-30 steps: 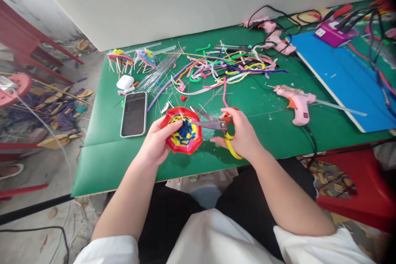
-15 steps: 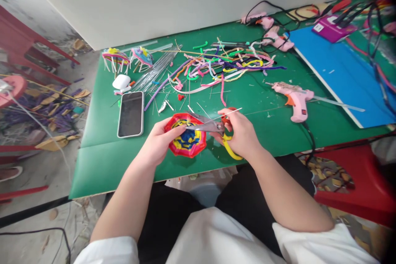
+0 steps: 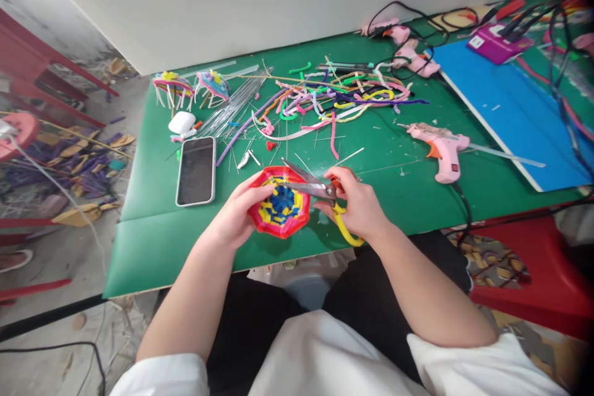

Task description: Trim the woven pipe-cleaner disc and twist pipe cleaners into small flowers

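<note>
My left hand (image 3: 239, 209) grips the left edge of an octagonal craft piece (image 3: 282, 203) with a red rim and yellow and blue rings inside. Its thumb lies over the top of the piece, and the other fingers are mostly hidden beneath. In my right hand (image 3: 355, 201) is a pair of scissors (image 3: 331, 192) with yellow and red handles. The blades are spread and point left, the lower one across the upper part of the piece. A thin pale stick (image 3: 350, 156) shows just above my right hand.
Beyond the hands lie tangled pipe cleaners (image 3: 343, 96) and thin wires (image 3: 236, 102). A phone (image 3: 196, 171), a white case (image 3: 182, 122) and two small fringed umbrella-like crafts (image 3: 212, 83) are at left. On the right are a pink glue gun (image 3: 440, 145), a blue board (image 3: 510, 111) and a purple power block (image 3: 501, 43).
The thin pale stick that crossed the scissors has shifted up and away from the blades. The octagonal piece has tilted more towards me, and the scissors have moved slightly.
</note>
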A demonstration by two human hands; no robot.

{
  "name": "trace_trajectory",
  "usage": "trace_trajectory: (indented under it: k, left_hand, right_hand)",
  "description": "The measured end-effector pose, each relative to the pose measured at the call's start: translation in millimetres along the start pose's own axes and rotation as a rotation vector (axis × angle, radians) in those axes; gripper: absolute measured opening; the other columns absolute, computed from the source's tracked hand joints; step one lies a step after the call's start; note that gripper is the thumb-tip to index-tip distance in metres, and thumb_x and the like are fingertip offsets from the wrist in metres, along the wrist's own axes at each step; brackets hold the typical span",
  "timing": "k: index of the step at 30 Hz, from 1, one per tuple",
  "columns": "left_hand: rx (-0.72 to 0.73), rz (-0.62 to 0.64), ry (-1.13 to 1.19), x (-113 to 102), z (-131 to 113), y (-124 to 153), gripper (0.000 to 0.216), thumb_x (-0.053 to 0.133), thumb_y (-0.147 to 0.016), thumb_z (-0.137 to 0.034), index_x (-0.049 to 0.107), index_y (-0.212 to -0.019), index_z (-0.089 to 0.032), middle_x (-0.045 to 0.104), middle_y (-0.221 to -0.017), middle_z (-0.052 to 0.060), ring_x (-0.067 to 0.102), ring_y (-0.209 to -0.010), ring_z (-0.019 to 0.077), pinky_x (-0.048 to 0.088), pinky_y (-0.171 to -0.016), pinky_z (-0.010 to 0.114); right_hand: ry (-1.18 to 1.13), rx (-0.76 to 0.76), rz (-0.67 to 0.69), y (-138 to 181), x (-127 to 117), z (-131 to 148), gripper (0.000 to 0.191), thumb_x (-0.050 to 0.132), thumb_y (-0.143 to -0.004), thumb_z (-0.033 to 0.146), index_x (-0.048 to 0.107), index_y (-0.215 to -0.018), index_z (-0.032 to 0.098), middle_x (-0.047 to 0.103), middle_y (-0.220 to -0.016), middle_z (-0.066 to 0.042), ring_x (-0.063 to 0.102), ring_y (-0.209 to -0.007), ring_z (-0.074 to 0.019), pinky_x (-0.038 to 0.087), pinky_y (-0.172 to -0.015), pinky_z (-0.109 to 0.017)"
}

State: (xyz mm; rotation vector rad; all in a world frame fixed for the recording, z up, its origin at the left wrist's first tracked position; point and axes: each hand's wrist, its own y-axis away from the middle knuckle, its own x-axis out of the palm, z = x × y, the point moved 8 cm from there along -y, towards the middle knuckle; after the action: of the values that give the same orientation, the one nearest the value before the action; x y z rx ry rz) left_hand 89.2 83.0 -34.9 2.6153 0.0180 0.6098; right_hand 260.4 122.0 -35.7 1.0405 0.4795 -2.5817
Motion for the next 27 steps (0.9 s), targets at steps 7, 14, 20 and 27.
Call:
trace_trajectory:
  k: [7,14,20,27]
  left_hand:
    - [0.113,0.046,0.138,12.9,5.7,2.9,0.044,0.076,-0.056,-0.035,0.062,-0.094,-0.017,0.067,-0.081,0.003,0.061,-0.059,0.0137,0.048,-0.043,0.020]
    - [0.060,-0.125,0.140,8.5,17.5,-1.0,0.029,0.071,-0.062,-0.019,0.058,-0.086,-0.012,0.064,-0.068,0.001,0.056,-0.045,0.0095,0.042,-0.033,0.016]
    - [0.001,-0.140,0.106,8.8,16.7,0.2,0.024,0.068,-0.055,-0.015,0.057,-0.076,-0.009,0.058,-0.052,0.000,0.046,-0.030,0.0082,0.033,-0.024,0.017]
    - [-0.072,-0.110,0.068,7.5,15.7,1.2,0.021,0.066,-0.054,-0.016,0.058,-0.072,-0.007,0.060,-0.053,0.003,0.046,-0.028,0.0074,0.031,-0.023,0.015]
  right_hand:
    - [-0.046,0.119,-0.091,0.4,-5.4,-7.9,0.044,0.060,-0.072,0.052,0.044,-0.101,0.024,0.056,-0.069,0.001,0.054,-0.057,-0.0140,0.045,-0.056,-0.027]
    - [0.001,0.030,-0.083,0.9,-0.2,1.3,0.032,0.058,-0.075,0.043,0.043,-0.096,0.023,0.049,-0.060,0.005,0.043,-0.048,-0.0107,0.037,-0.049,-0.022]
    - [0.061,-0.008,-0.043,1.5,1.3,3.0,0.024,0.053,-0.072,0.024,0.042,-0.093,0.023,0.049,-0.061,0.004,0.045,-0.049,-0.0112,0.032,-0.049,-0.022]
    - [0.059,-0.013,-0.016,1.7,0.3,6.4,0.024,0.046,-0.066,0.014,0.041,-0.087,0.023,0.053,-0.063,0.004,0.045,-0.046,-0.0104,0.030,-0.047,-0.021]
